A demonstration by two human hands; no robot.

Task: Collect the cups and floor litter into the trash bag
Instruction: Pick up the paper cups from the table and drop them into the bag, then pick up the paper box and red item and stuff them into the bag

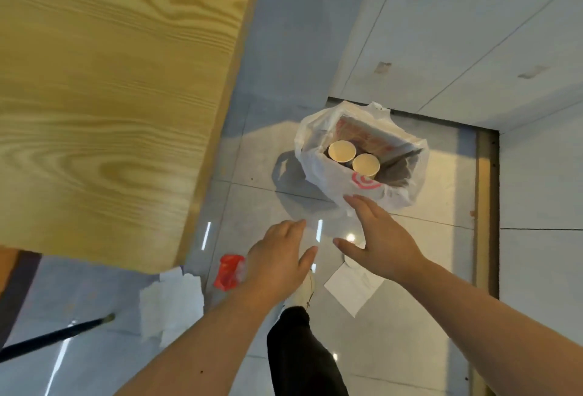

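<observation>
A white plastic trash bag (328, 174) with a red logo stands open on the tiled floor. Two paper cups (342, 151) (366, 164) sit upright inside it beside a flat printed box (362, 135). My right hand (383, 238) hovers open just in front of the bag's near edge, fingertips almost touching the plastic. My left hand (279, 264) is open too, lower and to the left, above the floor. A red wrapper (228, 271) lies on the floor left of my left hand. White crumpled paper (172, 301) lies by the table corner, and a white sheet (353, 286) under my right wrist.
A wooden table top (110, 96) fills the upper left. A dark stick (53, 337) lies across the floor at lower left. My leg and shoe (303, 332) stand between my arms. White walls (473, 32) and a metal threshold (487, 206) bound the right side.
</observation>
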